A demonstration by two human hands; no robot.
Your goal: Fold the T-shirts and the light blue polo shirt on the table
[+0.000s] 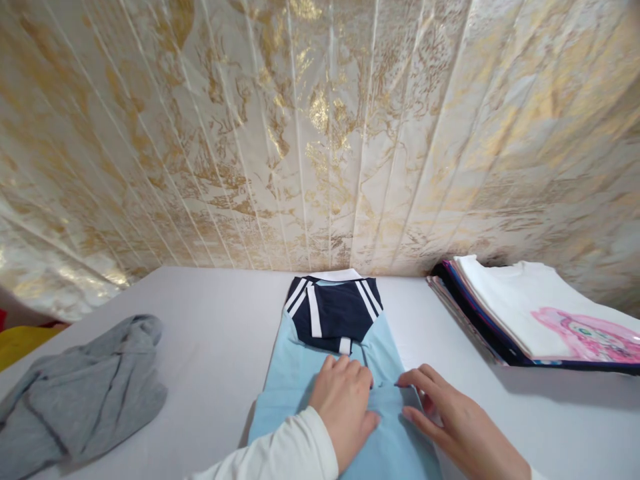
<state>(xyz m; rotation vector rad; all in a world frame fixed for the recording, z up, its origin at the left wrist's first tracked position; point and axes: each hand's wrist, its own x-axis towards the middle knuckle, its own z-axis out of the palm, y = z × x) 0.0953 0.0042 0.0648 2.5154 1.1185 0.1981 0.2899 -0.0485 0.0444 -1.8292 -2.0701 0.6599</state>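
A light blue shirt point(280, 373) with navy shoulders, white stripes and a white collar lies lengthwise on the table. Its navy sleeves point(333, 310) are folded inward over the upper part, and its lower part is turned up over itself. My left hand point(345, 407) rests on the folded-up fabric, fingers laid forward and thumb apart. At the right end of that folded edge is my right hand point(445, 413), its index finger and thumb apart and touching the cloth. The tips of its other fingers are partly hidden.
A stack of folded shirts point(505, 320) stands at the right, topped by a white one with a pink print. A crumpled grey garment point(95, 387) lies on the left of the white table point(210, 333). Something yellow point(25, 343) shows at the left edge. A gold-patterned curtain point(320, 133) hangs behind.
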